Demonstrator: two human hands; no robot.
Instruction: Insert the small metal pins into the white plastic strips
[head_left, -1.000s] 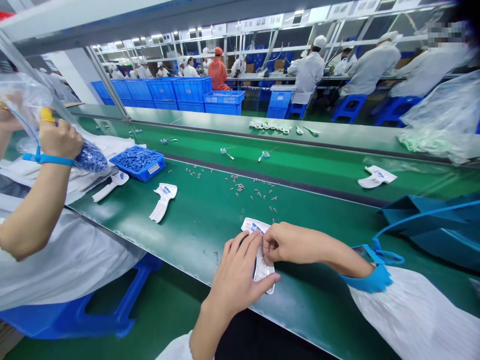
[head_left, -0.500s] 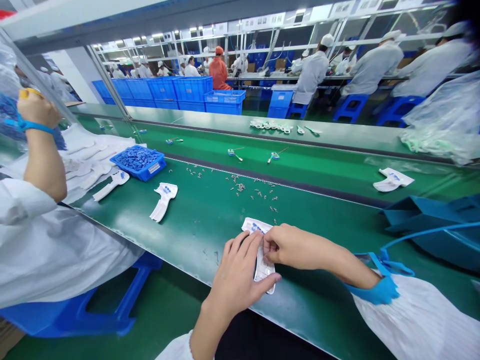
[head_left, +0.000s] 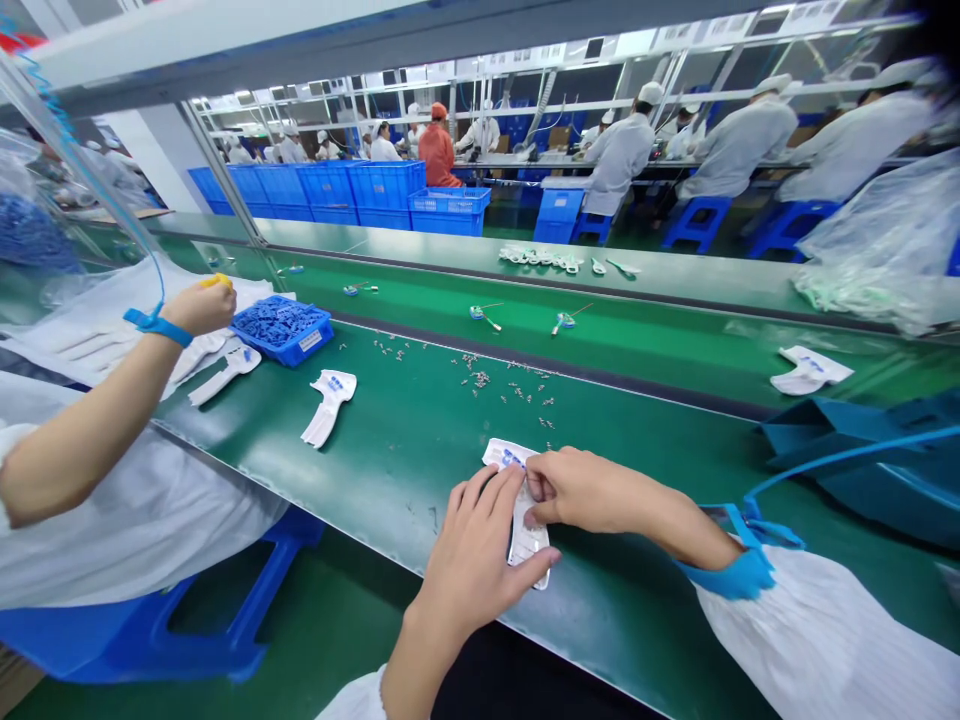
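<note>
A white plastic shell part [head_left: 523, 540] with blue print lies on the green belt [head_left: 405, 440] near its front edge. My left hand [head_left: 472, 555] rests flat on it, fingers stretched out and thumb along its lower end. My right hand [head_left: 574, 488] is closed in a pinch, fingertips pressed onto the middle of the same part; what the pinch holds is too small to see. A blue strap [head_left: 739, 570] circles my right wrist. Several tiny metal pieces [head_left: 510, 385] are scattered on the belt just beyond my hands.
A co-worker's arm [head_left: 97, 420] at left reaches toward a blue tray [head_left: 281, 327] of small blue parts. More white shell parts [head_left: 328, 404] lie on the belt. Blue bins [head_left: 862, 450] sit at right, a clear bag [head_left: 885, 245] at far right. Workers sit behind.
My hands have stayed on the white part. The co-worker's hand has come down from a raised bag to the belt near the blue tray. Parts on the far belt have drifted right.
</note>
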